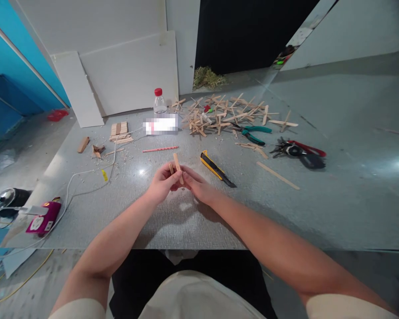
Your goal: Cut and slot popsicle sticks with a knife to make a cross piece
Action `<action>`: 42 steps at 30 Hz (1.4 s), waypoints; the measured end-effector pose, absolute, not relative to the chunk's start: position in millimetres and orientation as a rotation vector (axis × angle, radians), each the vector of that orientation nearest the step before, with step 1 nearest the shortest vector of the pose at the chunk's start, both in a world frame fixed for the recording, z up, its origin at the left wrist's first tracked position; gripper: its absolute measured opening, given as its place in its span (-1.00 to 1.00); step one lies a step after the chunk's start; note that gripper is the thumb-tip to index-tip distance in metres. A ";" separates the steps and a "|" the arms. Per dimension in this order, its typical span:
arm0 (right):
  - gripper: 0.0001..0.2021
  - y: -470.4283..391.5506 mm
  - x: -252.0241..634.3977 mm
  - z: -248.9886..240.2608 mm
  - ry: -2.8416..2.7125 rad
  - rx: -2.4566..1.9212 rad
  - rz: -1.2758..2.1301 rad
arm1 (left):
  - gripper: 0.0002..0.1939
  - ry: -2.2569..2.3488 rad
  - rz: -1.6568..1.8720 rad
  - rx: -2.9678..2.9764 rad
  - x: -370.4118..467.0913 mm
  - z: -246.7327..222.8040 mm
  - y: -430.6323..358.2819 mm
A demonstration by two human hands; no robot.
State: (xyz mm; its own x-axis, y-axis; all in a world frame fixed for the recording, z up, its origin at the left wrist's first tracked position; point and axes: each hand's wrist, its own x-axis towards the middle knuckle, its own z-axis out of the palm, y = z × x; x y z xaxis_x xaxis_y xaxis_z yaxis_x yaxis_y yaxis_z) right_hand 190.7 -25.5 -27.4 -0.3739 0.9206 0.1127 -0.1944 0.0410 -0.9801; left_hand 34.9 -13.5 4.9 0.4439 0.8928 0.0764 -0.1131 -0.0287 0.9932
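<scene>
My left hand [165,180] and my right hand [195,182] meet above the grey table, fingers closed around small wooden craft sticks [177,163]. One stick points up between the fingertips, and a shorter piece shows just to its left. How the pieces join is hidden by my fingers. A yellow and black utility knife [216,168] lies right of my right hand. Beyond my hands rests a red and white pencil [160,149]. Farther back spreads a heap of crossed craft-stick pieces [219,115].
Teal-handled pliers [256,133] and a bunch of keys [299,153] lie to the right, with a loose stick [278,175] nearer. At left are a stack of sticks [119,131], a white cable [71,179] and a magenta power box [44,218]. A red-capped bottle [158,102] stands behind.
</scene>
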 end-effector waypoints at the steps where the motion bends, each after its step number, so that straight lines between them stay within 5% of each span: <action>1: -0.34 -26.5 189.9 -25.4 -1.394 -0.806 1.515 | -0.52 0.727 0.952 1.325 33.4 5.4 -13.4; 10: -0.52 -23.3 189.7 -26.7 -1.467 -1.052 1.308 | -0.61 0.525 1.021 1.157 33.3 0.9 -8.3; 21: -0.85 -23.3 219.8 -8.2 -1.763 -1.268 0.731 | -0.64 1.075 1.379 1.210 9.4 -9.7 27.1; 42: -0.64 -32.4 207.7 -11.8 -1.980 -1.406 0.326 | -0.65 1.038 1.172 1.436 23.6 -22.8 9.3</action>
State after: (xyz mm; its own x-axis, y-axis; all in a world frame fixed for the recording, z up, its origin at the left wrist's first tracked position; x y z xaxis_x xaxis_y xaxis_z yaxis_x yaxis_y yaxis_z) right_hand 207.7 -32.4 -11.8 -0.1871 0.9060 0.3797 0.7361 0.3853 -0.5565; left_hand 23.6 9.3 -22.8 0.1715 0.9732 0.1530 0.0346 -0.1611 0.9863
